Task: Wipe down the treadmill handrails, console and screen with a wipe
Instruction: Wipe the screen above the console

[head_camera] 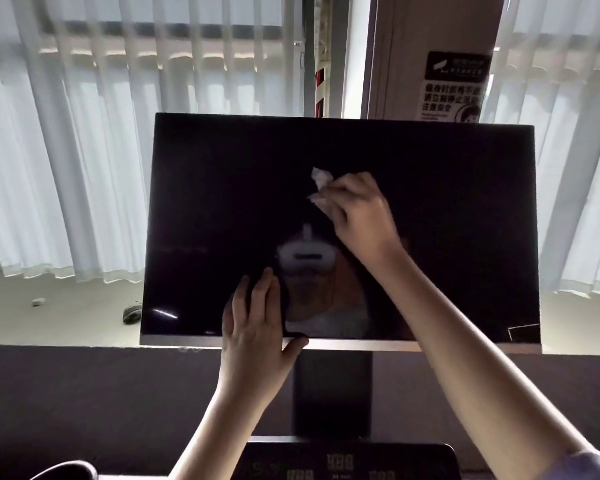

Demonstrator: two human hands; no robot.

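Observation:
The treadmill's big black screen (222, 202) fills the middle of the view, dark and glossy, with a silver lower rim. My right hand (361, 216) presses a crumpled white wipe (321, 187) against the glass a little above the screen's centre; the wipe sticks out to the left of my fingers. My left hand (255, 323) lies flat on the lower middle of the screen with straight fingers, its thumb hooked under the bottom rim. Below, the dark console (347, 462) with lit digits shows at the bottom edge.
A dark post (331, 393) carries the screen above the console. White curtains (84, 150) hang behind, with a pillar bearing a black sign (454, 86) at upper right. A dark curved handrail end (70, 471) shows at bottom left.

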